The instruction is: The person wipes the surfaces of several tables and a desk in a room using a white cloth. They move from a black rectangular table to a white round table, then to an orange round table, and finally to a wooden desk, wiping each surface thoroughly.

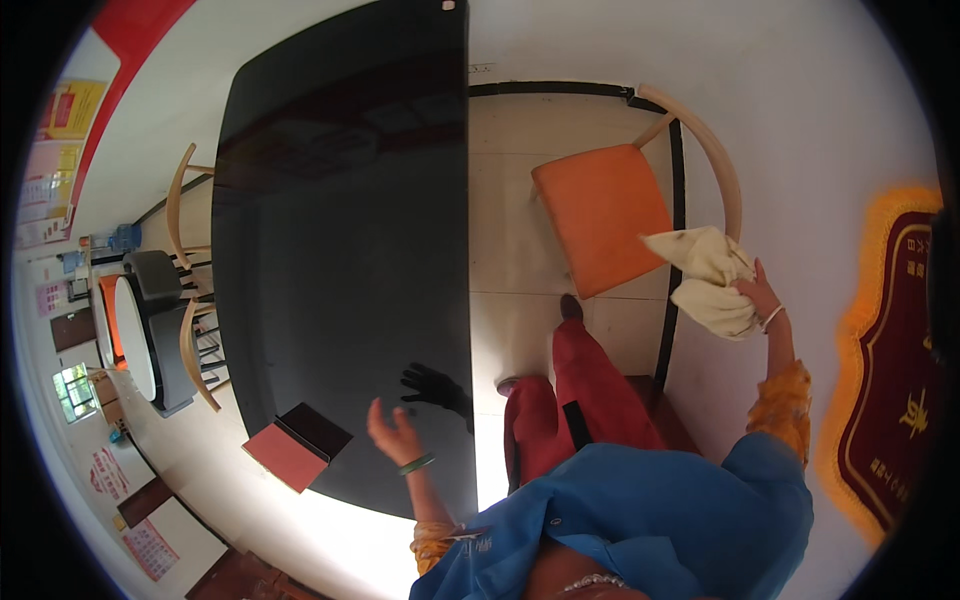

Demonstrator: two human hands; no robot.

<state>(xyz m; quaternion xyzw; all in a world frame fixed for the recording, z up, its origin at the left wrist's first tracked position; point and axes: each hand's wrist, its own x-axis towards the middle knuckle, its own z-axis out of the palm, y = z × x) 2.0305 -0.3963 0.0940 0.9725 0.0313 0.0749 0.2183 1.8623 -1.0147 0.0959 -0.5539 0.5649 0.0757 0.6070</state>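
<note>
Blue jacket (640, 520) closest, filling the lower edge. Beyond it, large black glossy table (345, 250), long axis running away from the body. Orange chair (603, 215) off to the right. Cream cloth (712, 280) bunched in right hand (760, 295), raised well right of the table. Left hand (395, 432) empty, fingers spread, over the near table edge, the nearer one.

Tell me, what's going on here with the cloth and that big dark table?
A person in a blue top stands beside a long glossy black table. The right hand grips a bunched pale yellow cloth, held up near the wall and above a chair with an orange seat. The left hand hovers open over the table's near edge, fingers spread, holding nothing. A small red and dark box sits at the table's corner close to that hand.
</note>
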